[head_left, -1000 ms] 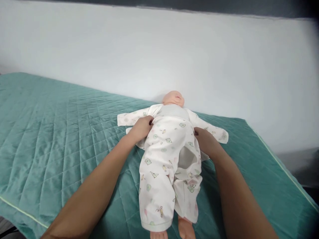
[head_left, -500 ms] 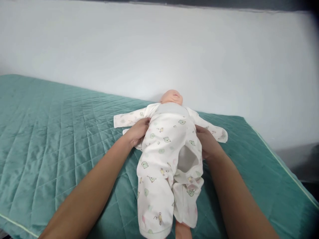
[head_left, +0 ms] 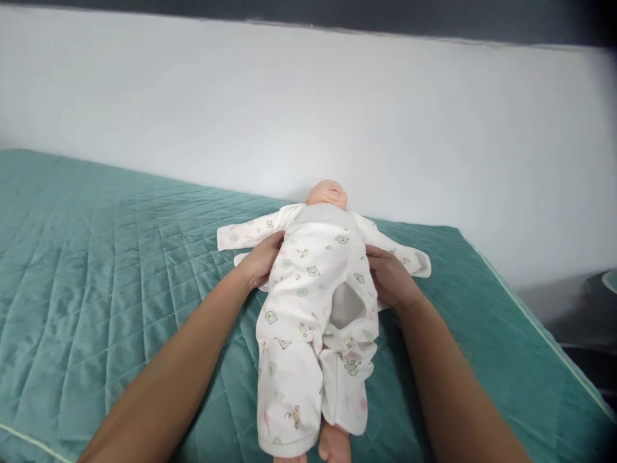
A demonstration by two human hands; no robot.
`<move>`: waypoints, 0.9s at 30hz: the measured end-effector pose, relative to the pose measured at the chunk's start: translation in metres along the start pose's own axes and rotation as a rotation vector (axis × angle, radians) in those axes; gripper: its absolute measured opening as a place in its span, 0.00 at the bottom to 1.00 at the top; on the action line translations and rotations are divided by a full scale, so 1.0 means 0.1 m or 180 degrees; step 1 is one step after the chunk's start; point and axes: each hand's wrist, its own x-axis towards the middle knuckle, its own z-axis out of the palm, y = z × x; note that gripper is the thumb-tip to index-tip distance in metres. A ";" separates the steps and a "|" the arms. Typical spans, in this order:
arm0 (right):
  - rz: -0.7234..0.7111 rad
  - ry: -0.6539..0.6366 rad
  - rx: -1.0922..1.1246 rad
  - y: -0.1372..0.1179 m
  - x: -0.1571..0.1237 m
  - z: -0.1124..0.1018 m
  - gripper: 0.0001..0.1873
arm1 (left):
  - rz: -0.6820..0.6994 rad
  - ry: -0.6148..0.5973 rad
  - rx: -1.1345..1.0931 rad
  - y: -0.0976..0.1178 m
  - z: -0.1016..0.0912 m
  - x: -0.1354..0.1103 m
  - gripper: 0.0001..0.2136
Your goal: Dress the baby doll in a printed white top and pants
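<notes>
A baby doll point(head_left: 328, 192) lies on its back on a green quilted mattress point(head_left: 110, 257), head toward the wall. It wears white printed pants point(head_left: 308, 321) and a matching white top with sleeves spread out to both sides. My left hand point(head_left: 261, 261) grips the pants' waist at the doll's left side as I see it. My right hand point(head_left: 389, 278) holds the waist on the other side, fingers curled into the cloth. The doll's bare feet point(head_left: 332, 444) stick out of the pant legs at the bottom edge.
A plain white wall point(head_left: 308, 116) runs right behind the doll's head. The mattress ends at the right in a light piped edge point(head_left: 540, 328), with dark floor beyond it. The quilted cover stretches far to the left.
The doll and both hands sit slightly left and lower in view than before. My hands stay closed on the pants' waist at both sides.
</notes>
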 end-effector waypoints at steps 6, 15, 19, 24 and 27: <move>-0.0050 0.0190 -0.0661 -0.04 -0.02 0.06 0.16 | -0.0106 -0.0001 0.0235 0.01 0.03 -0.03 0.14; 0.0022 -0.0214 -0.0231 -0.06 -0.04 0.12 0.19 | -0.0509 -0.0009 -0.0334 0.02 0.04 -0.02 0.10; -0.0109 0.0104 -0.0122 -0.01 -0.03 0.16 0.20 | -0.0626 0.0069 -0.0574 -0.02 0.05 0.03 0.09; -0.0285 0.0150 -0.0050 0.03 -0.02 0.14 0.17 | -0.0657 0.0026 -0.0759 -0.05 0.08 0.04 0.12; -0.0351 0.0013 -0.0039 0.04 -0.01 0.09 0.15 | -0.0612 0.0105 -0.0801 -0.04 0.10 0.03 0.14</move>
